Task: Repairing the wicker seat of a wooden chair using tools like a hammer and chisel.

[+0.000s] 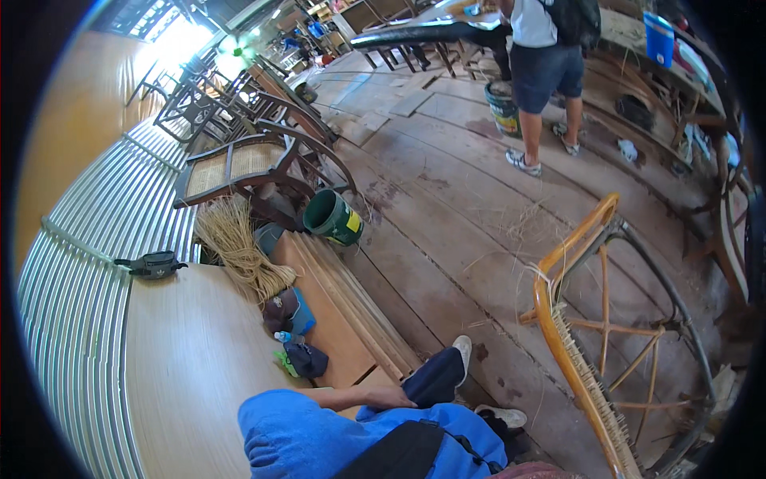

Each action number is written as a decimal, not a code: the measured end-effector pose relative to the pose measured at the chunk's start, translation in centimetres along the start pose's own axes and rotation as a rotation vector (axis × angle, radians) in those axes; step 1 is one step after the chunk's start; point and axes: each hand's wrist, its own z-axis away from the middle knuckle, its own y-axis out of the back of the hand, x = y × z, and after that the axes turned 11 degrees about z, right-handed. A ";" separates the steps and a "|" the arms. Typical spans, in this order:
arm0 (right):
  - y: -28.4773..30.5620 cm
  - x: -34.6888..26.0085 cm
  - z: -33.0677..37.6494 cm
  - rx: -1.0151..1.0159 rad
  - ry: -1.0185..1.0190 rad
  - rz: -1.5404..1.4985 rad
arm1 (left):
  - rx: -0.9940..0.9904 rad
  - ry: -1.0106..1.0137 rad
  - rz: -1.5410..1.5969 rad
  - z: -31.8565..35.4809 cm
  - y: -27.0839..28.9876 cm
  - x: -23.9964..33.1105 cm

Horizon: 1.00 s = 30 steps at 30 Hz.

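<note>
Seated rest, apparently: the left hand lies on the trouser leg, left of the chair frame, grip indiscernible (right hand unseen); moving on calls for lifting it.

A brown plank floor strewn with loose fibres carries a dark green bucket and, at right, a wooden chair frame. At left, a low desk of boards holds a navy cap, brown cap, small bottle and pale rattan bundle.
</note>
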 end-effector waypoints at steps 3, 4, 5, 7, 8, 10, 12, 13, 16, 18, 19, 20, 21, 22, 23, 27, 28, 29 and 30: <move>-3.3 -2.3 2.5 -0.003 0.136 0.013 | -0.095 -0.097 -0.218 -4.9 -2.4 2.1; -5.1 -4.2 2.7 0.006 0.171 0.019 | -0.055 -0.128 -0.402 -6.9 -1.6 3.3; -6.9 -5.7 3.3 0.014 0.210 0.027 | 0.093 -0.252 -0.484 -9.0 -1.2 3.8; -10.2 -8.8 5.1 0.033 0.297 0.035 | 0.392 -0.506 -0.650 -13.3 -0.1 2.2; -11.7 -10.4 6.2 0.042 0.340 0.036 | 0.540 -0.637 -0.739 -15.3 0.6 0.7; -14.5 -13.3 8.8 0.054 0.429 0.042 | 0.553 -0.626 -0.749 -18.1 1.2 -2.1; -20.4 -14.0 12.9 0.158 0.426 -0.041 | 0.558 -0.621 -0.772 -20.3 1.3 -4.6; -20.6 -13.6 14.1 0.031 0.442 -0.254 | 0.589 -0.663 -0.752 -20.7 1.0 -5.1; -20.4 -14.4 13.4 0.224 0.400 -0.525 | 0.597 -0.762 -0.735 -21.5 0.3 -6.9; -15.1 -14.6 14.5 -0.355 0.082 -0.523 | 0.650 -0.782 -0.723 -21.3 -0.1 -6.8; -14.4 -14.9 15.0 -0.614 -0.153 -0.585 | 0.692 -0.769 -0.717 -21.0 -0.5 -6.8; -14.9 -16.4 14.4 -0.671 -0.504 -0.715 | 0.639 -0.805 -0.749 -19.8 -0.7 -7.6; -12.9 -16.9 13.2 -0.602 -0.909 -1.136 | 0.709 -0.803 -0.747 -19.9 -0.9 -7.7; -11.0 -17.0 11.3 -0.513 -1.050 -1.280 | 0.802 -0.786 -0.728 -19.7 -1.3 -8.0; -13.0 -17.1 13.9 -0.453 -1.130 -1.379 | 0.852 -0.755 -0.765 -19.8 -1.6 -8.0; -9.8 -16.1 14.5 -0.572 -1.200 -1.090 | 0.776 -0.861 -0.327 -21.5 -1.0 -5.1; -7.8 -16.5 13.6 -0.623 -1.209 -1.022 | 0.715 -0.982 -0.180 -21.3 -0.2 -2.6; -5.8 -16.6 13.2 -0.647 -1.167 -0.939 | 0.775 -1.119 -0.258 -20.4 -0.3 0.6; -3.8 -16.9 13.4 -0.678 -1.113 -0.866 | 0.846 -1.253 -0.329 -18.1 -0.8 3.7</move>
